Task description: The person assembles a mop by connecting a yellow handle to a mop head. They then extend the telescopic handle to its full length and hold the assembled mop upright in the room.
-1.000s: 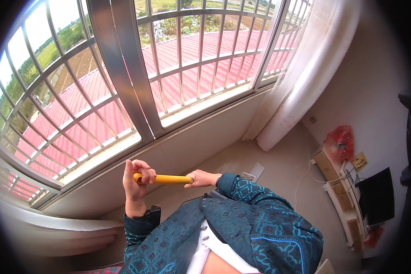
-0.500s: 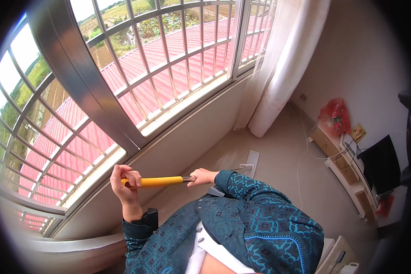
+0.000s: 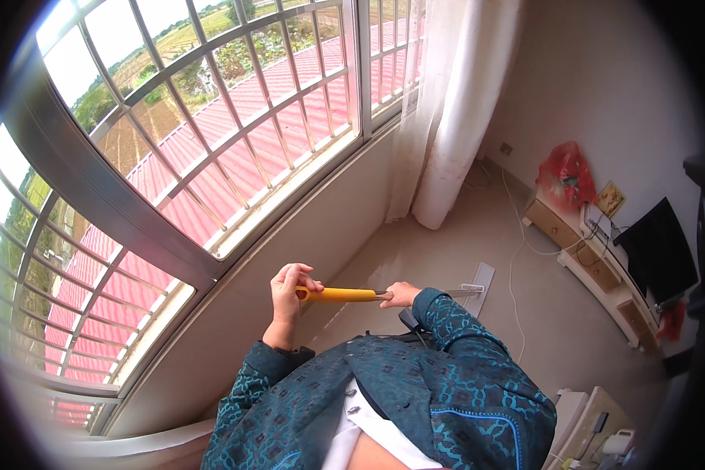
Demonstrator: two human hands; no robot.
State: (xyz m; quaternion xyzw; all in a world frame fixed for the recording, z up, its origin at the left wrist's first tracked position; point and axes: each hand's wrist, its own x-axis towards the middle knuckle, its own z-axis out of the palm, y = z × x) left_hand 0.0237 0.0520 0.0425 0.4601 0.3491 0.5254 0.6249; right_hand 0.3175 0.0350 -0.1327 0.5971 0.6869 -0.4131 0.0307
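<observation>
A flat mop with a yellow grip (image 3: 341, 294) lies across the view in front of my body, its pole running to the right. At the grip's left end, my left hand (image 3: 288, 296) is closed with fingers curled over the tip. Further along, just past the yellow part, my right hand (image 3: 402, 295) wraps round the metal pole. The pole passes behind my right sleeve and comes out at the flat, pale mop head (image 3: 482, 287), which rests on the floor.
A low wall and barred window (image 3: 235, 227) run along the left. White curtains (image 3: 454, 117) hang at the far end. A cable (image 3: 512, 270) trails over the tiled floor (image 3: 439, 251). To the right stand a low cabinet (image 3: 595, 270), a red bag (image 3: 565, 174) and a dark screen (image 3: 656, 249).
Both hands and the mop have moved right, and the mop head has slid over the floor toward the cabinet. My view has shifted a little to the right.
</observation>
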